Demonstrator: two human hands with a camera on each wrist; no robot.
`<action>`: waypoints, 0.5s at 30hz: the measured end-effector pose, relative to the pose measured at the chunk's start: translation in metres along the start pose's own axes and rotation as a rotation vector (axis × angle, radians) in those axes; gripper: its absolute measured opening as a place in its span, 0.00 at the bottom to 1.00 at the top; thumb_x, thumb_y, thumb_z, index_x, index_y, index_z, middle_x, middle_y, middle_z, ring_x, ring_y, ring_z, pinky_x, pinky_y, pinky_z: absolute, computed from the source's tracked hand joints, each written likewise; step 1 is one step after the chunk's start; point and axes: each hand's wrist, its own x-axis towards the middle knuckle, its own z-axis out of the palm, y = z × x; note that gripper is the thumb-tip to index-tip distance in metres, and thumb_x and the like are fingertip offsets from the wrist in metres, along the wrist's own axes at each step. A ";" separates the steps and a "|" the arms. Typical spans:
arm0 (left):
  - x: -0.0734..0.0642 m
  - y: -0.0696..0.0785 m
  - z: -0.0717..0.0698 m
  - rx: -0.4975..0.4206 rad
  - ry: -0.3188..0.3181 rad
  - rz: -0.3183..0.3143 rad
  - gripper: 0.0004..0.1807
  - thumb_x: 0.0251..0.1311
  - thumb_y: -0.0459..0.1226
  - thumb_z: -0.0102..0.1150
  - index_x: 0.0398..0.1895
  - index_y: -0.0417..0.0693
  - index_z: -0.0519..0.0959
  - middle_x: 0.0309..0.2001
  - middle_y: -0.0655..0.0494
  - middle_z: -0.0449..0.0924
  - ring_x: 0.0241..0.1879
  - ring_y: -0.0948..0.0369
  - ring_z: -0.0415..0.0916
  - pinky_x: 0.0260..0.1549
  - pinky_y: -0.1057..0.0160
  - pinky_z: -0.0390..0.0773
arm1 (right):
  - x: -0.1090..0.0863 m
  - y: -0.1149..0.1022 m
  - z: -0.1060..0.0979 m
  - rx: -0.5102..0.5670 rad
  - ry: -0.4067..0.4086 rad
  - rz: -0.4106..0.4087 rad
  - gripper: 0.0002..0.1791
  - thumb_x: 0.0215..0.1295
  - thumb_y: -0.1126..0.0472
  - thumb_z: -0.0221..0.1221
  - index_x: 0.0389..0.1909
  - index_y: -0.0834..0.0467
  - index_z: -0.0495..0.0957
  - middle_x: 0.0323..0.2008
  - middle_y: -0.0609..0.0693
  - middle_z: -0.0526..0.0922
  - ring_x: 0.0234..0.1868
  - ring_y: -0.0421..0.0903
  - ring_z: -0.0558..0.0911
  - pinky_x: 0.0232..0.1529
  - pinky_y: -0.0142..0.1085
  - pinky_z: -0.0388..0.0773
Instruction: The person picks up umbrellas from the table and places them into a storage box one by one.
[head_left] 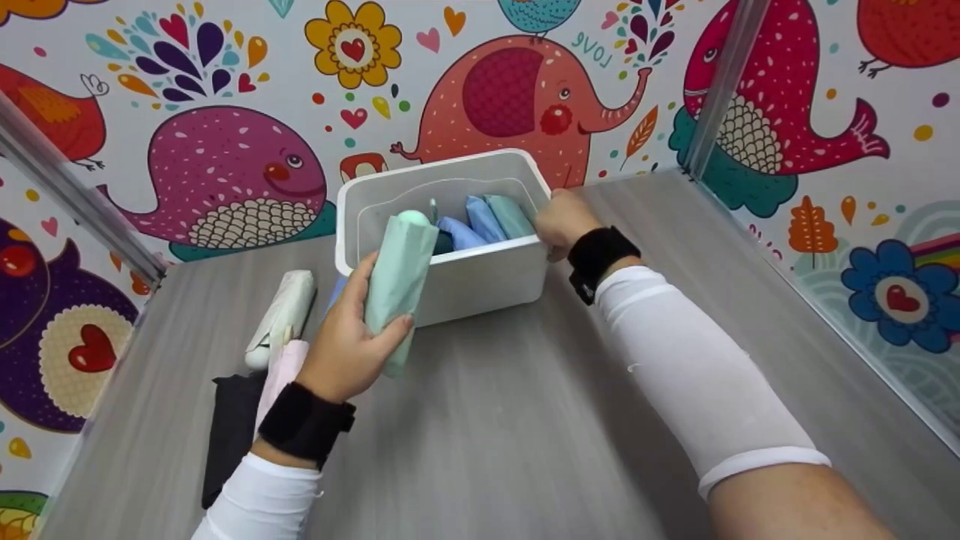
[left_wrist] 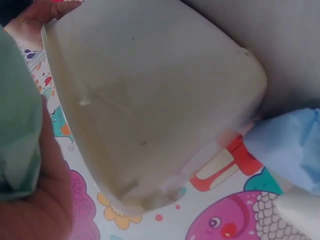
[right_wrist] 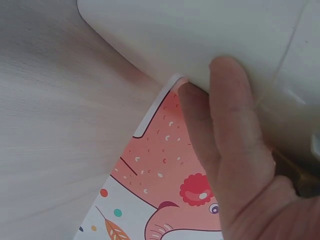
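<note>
My left hand (head_left: pixel 356 330) holds a mint-green folded umbrella (head_left: pixel 401 274), thumb across its front, tilted in front of the white plastic bin (head_left: pixel 480 281). In the left wrist view the green umbrella (left_wrist: pixel 17 120) shows at the left edge, near the bin's outer wall (left_wrist: pixel 150 100). At the bin's right end, my right hand (head_left: pixel 566 221) grips the rim; in the right wrist view its fingers (right_wrist: pixel 232 100) lie against the outer wall. Inside the bin are blue folded umbrellas (head_left: pixel 485 219), a green one (head_left: pixel 511 217) and a dark one (head_left: pixel 444 241), partly hidden.
Left of the bin on the grey table (head_left: pixel 525 420) lie a white folded umbrella (head_left: pixel 289 304), a pink one (head_left: pixel 283 371) and a black one (head_left: pixel 231 435). A light-blue one (left_wrist: pixel 287 145) lies beside the bin, mostly hidden in the head view. Cartoon-printed walls (head_left: pixel 367 127) enclose the table.
</note>
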 end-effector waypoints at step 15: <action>0.067 0.035 -0.006 -0.042 0.146 -0.114 0.51 0.73 0.43 0.61 0.87 0.56 0.38 0.82 0.46 0.55 0.70 0.48 0.67 0.74 0.40 0.65 | -0.003 -0.001 0.001 0.050 0.000 0.023 0.30 0.68 0.71 0.51 0.72 0.65 0.63 0.64 0.66 0.75 0.57 0.63 0.82 0.41 0.52 0.90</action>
